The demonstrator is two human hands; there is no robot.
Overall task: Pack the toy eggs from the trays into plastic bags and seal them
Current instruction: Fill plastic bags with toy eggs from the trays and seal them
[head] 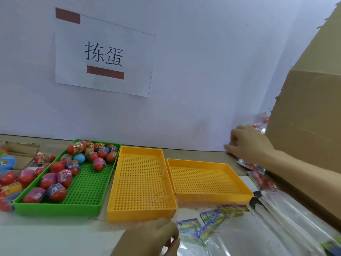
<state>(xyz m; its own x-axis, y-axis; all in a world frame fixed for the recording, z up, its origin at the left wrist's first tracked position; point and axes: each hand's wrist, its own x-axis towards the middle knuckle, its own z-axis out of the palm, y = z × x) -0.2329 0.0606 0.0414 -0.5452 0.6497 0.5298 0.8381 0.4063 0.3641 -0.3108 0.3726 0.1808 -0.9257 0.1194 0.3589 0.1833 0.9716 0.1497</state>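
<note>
A green tray point(55, 207) at the left holds several toy eggs point(55, 191), mostly red with colourful wrappers. Two yellow trays, one in the middle point(140, 213) and one to its right point(212, 197), hold no eggs. Clear plastic bags point(239, 235) with colourful header cards lie at the bottom right. My left hand point(153, 237) is at the bottom centre and pinches the edge of a clear bag. My right hand point(247, 143) reaches to the far right by the wall, fingers curled over a packed bag point(228, 152), of which only a bit of red and blue shows.
More loose eggs point(11, 180) lie left of the green tray near a cardboard piece point(22, 148). A large cardboard box point(310, 117) fills the right side. Packed bags of eggs point(262, 178) lie beside it. A paper sign point(104, 56) hangs on the white wall.
</note>
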